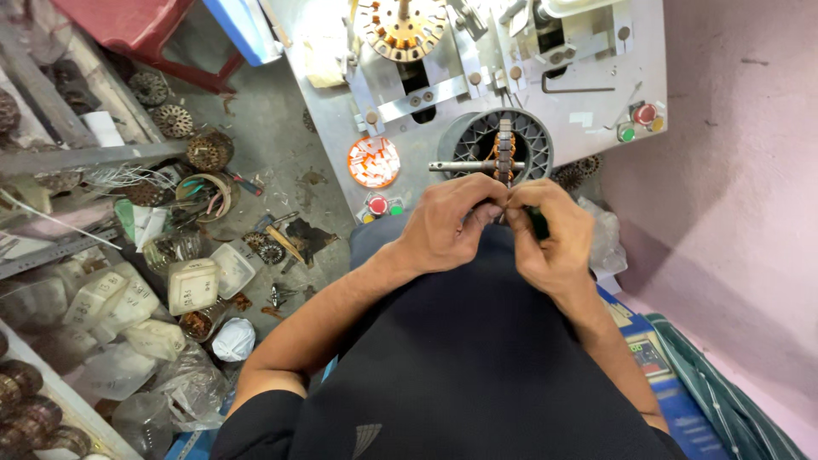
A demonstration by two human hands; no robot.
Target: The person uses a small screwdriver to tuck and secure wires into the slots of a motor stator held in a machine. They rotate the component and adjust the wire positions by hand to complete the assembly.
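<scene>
A person's left hand [452, 223] and right hand [550, 238] meet, fingers pinched on a wound stator [504, 153] with its shaft [460, 167], near a grey winding machine [596, 111].

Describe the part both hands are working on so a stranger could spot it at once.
Start at the grey metal machine panel ahead of the person, then drop to its round ribbed housing. Just before it, the left hand and right hand pinch a wound stator seen edge-on. Unlike the loose stators on the floor, it has copper windings and sits on a steel shaft.
</scene>
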